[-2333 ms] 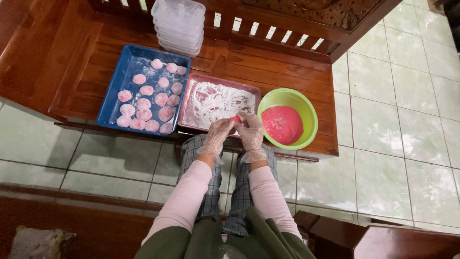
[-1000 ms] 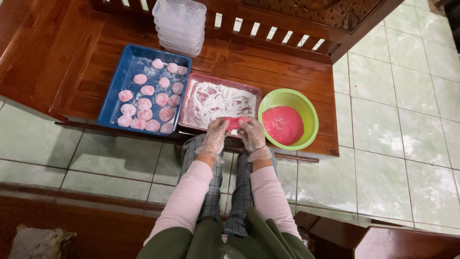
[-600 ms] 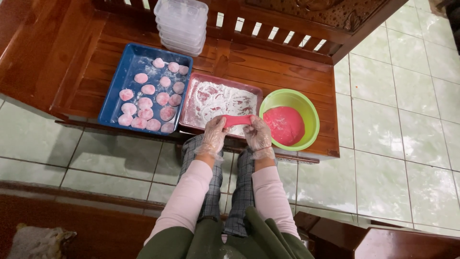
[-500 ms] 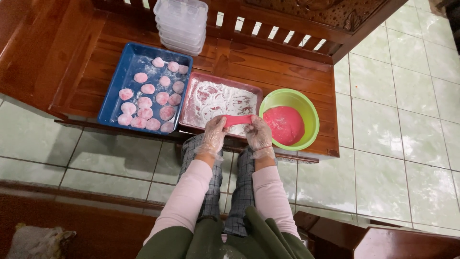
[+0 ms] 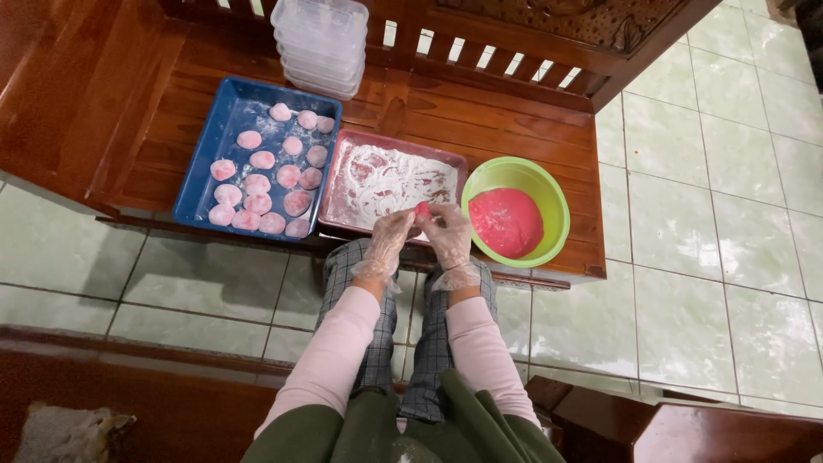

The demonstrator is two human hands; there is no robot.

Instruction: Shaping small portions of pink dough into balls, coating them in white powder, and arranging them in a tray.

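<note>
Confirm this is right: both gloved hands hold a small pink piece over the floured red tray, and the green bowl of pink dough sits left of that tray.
One thing is wrong: the green bowl sits right of the red tray, not left, as the head view shows. The left hand and right hand do hold the pink piece over that tray.

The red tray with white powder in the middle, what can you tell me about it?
The shallow red rectangular tray looks like plastic and lies flat on the brown wooden bench, between the blue tray of pink pieces and the green bowl of pink dough. White flour, smeared and patchy, coats its floor. Both gloved hands, left hand and right hand, hover over its near edge.
</note>
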